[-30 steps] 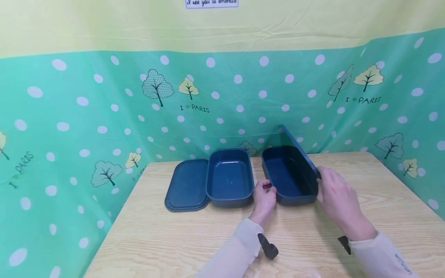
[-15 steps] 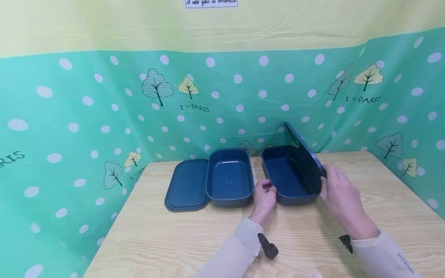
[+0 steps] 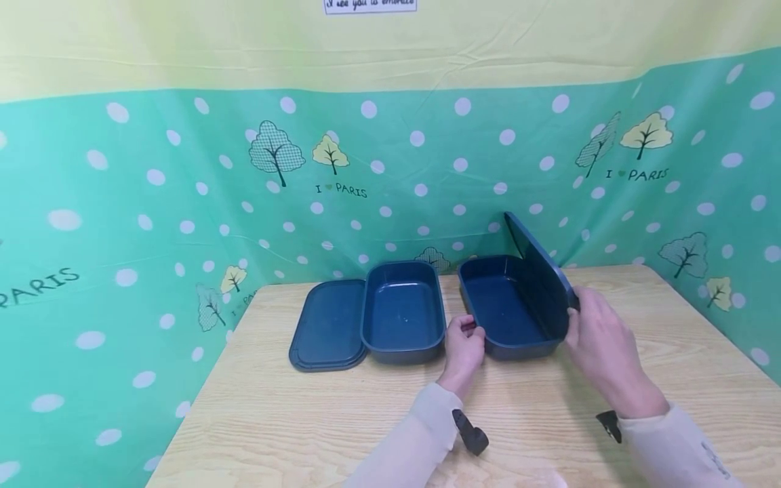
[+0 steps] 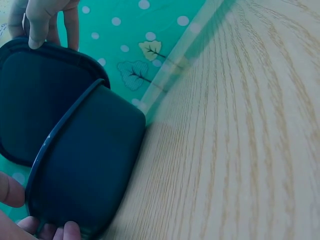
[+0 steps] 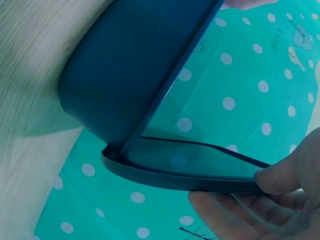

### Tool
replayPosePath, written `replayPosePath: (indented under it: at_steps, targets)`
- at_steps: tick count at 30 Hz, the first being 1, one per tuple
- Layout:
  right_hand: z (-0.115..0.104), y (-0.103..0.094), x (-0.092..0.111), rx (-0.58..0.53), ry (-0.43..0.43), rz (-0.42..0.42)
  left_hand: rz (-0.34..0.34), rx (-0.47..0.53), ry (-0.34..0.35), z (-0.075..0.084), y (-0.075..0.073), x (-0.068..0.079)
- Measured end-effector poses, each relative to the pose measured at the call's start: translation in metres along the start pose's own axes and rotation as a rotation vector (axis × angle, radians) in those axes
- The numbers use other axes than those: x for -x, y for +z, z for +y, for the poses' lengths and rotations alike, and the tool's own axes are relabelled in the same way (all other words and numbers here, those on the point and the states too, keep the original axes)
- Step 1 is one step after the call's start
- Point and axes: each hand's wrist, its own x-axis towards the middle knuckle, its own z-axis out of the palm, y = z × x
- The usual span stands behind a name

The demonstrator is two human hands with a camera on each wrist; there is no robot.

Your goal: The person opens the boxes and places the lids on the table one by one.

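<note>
A dark blue rectangular food container (image 3: 518,351) stands without contents on the right. My left hand (image 3: 465,349) grips it at the near left corner, fingers under the rim in the left wrist view. Over its right side a matching lid (image 3: 539,271) stands tilted up, its lower edge along the container's rim. My right hand (image 3: 601,342) pinches the lid's near edge; in the right wrist view the thumb (image 5: 280,175) lies on one face and the fingers (image 5: 225,212) on the other.
To the left stands a second blue container (image 3: 403,356), open on top. A flat lid (image 3: 329,325) lies beside it, against its left side. All rest on a wooden table (image 3: 293,420), with a green dotted cloth (image 3: 427,156) hanging close behind.
The lid has tipped outward to the right, drawn by my right hand, so more of the container's inside shows. My left hand keeps its place.
</note>
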Motion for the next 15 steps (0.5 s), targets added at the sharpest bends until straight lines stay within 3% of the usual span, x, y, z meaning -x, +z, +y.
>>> replayPosePath:
  at_steps: [15]
  targets:
    - [0.0031, -0.0039, -0.0026, -0.028, 0.049, 0.0, 0.015, 0.02, 0.034, -0.0009, 0.0006, -0.0015]
